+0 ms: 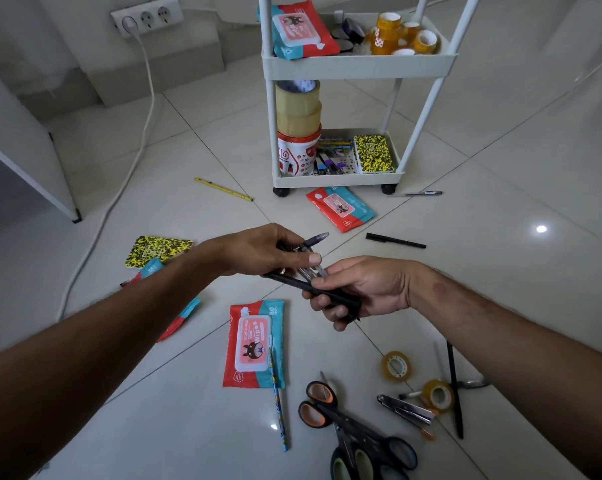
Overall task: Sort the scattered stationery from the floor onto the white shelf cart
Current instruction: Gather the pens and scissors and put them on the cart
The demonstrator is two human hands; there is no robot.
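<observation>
Scissors: two or three pairs lie on the floor tiles closest to the camera, one with orange handles, the handles overlapping.
Stapler: on the floor just right of the scissors, beside two small tape rolls and a long black pen.
Near wipes pack: flat on the floor, lid up; a patterned pencil lies along its right edge.
Right hand: fingers curled under a bundle of pens, gripping its lower end.
Left hand: thumb and fingers pinch the upper end of the same bundle; both hands hold it in the air above the floor.
Yellow notebook: on the floor left of the left forearm.
Black marker: on the floor beyond the right hand.
Second wipes pack: on the floor, touching the front of the cart.
Yellow pencil: on the floor left of the cart.
White shelf cart: farthest; lower tray holds stacked tape, pens and a notebook; upper tray holds wipes and tape rolls.
</observation>
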